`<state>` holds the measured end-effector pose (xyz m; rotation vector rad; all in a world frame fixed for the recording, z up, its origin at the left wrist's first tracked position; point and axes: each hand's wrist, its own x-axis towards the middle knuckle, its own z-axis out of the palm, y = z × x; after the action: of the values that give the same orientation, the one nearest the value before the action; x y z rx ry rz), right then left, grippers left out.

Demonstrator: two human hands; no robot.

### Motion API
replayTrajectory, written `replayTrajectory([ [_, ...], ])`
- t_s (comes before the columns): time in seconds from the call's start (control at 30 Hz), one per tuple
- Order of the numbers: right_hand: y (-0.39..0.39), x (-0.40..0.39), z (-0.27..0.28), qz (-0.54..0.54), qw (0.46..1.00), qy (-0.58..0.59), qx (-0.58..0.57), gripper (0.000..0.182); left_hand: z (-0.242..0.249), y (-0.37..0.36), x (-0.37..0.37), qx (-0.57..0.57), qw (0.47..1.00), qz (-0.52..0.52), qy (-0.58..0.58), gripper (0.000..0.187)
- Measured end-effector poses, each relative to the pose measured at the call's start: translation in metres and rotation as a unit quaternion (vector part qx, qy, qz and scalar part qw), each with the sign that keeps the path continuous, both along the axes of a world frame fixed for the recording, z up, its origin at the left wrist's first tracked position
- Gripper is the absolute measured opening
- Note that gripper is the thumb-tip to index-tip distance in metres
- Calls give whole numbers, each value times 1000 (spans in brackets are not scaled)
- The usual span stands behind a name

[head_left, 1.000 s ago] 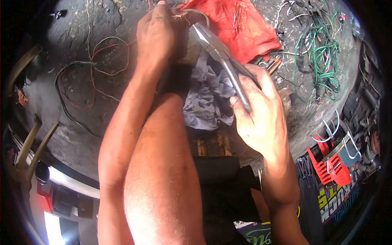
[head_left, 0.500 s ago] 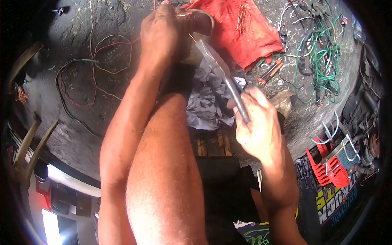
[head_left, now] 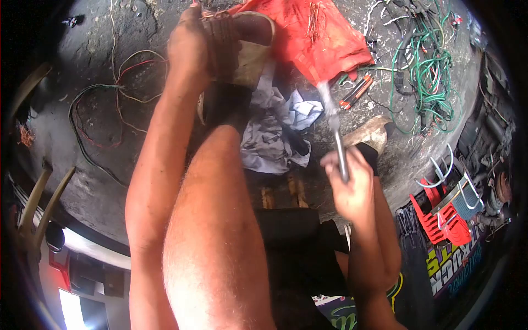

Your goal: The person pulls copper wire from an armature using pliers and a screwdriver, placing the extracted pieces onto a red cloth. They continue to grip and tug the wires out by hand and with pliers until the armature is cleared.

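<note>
My right hand (head_left: pixel 352 184) is wrapped round the handle of a grey metal tool (head_left: pixel 336 124), blurred at its far end, which points up toward a red cloth (head_left: pixel 330 49). At the top, my left hand (head_left: pixel 190 47) is closed beside a shoe (head_left: pixel 253 55) on my foot. A thin reddish strand shows above its fingers, but what the fingers hold is too small to name. Copper strands (head_left: pixel 314 25) lie on the red cloth. Below the shoe is a crumpled grey cloth (head_left: pixel 269 143).
Tangled green wires (head_left: pixel 432 77) lie at the right on the dark ground, near an orange and black cutter (head_left: pixel 356 92). Loose wires (head_left: pixel 82 110) loop at the left. Red plastic racks (head_left: pixel 440 220) stand at the lower right.
The tool in my right hand has swung away from the shoe to the right and now points more upright. My left hand has shifted slightly left in the view.
</note>
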<state>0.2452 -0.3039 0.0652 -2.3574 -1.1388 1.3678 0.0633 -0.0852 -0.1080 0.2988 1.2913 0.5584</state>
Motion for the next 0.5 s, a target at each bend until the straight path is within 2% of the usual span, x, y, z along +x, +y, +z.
replayTrajectory([
  [0.03, 4, 2, -12, -42, 999, 0, 4, 8, -1, 0, -3, 0, 1000, -1, -2, 51],
  [0.17, 17, 28, -72, -239, 960, 143, -22, 11, 3, -3, -6, 5, 1000, 5, -12, 53],
  [0.2, 25, 33, -86, -239, 960, 142, -21, 11, 6, -4, -5, 6, 1000, 7, -3, 52],
  [0.27, 34, 39, -110, -332, 908, 253, 24, 12, 12, -3, 0, 7, 1000, 11, 15, 52],
  [0.37, 40, 39, -123, -332, 917, 218, 25, 12, 14, 0, 4, 11, 999, 18, 32, 52],
  [0.47, 35, 36, -124, -314, 930, 193, 9, 20, -1, -1, -1, 15, 999, 20, 44, 51],
  [0.5, 32, 35, -122, -311, 932, 188, 7, 23, -7, 1, -3, 50, 993, -18, 103, 51],
])
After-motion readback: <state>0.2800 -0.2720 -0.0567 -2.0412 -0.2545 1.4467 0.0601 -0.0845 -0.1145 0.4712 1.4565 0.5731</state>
